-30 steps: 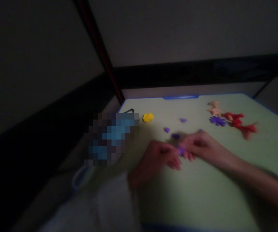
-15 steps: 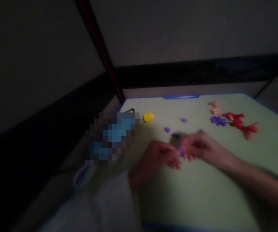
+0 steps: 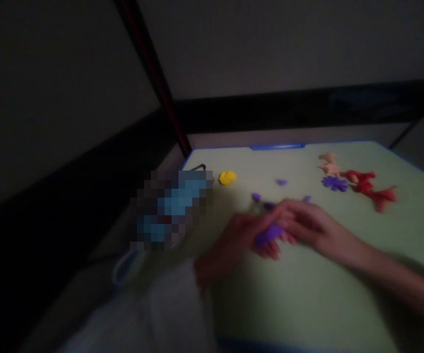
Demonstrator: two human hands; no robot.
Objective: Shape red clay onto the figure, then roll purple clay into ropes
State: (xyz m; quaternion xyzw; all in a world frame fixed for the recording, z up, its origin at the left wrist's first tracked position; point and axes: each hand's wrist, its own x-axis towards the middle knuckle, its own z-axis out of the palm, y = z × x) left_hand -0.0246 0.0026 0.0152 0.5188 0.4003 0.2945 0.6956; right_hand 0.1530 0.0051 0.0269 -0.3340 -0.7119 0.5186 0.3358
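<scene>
Between my two hands is a piece of purple modelling clay (image 3: 270, 235), its edges partly covered by fingers. My left hand (image 3: 239, 233) has its fingers closed around the left side of the clay. From the right, the fingertips of my right hand (image 3: 305, 218) pinch the clay's upper right end. Small purple clay bits lie just beyond the hands: a roundish one (image 3: 256, 196), a flat one (image 3: 281, 182) and a darker one (image 3: 269, 205) partly behind the fingers. Another bit (image 3: 307, 199) shows above my right hand. Motion blur softens the fingers.
On the pale green table (image 3: 307, 304) sits a yellow clay lump (image 3: 227, 177). Farther right are a purple flower shape (image 3: 335, 184), red clay figures (image 3: 362, 186) and peach-coloured pieces (image 3: 330, 169). A pixelated blue object (image 3: 178, 201) stands at the left edge.
The purple clay between my hands shows a much larger face than before. My left fingers have shifted around it, and the right fingertips have moved slightly over it.
</scene>
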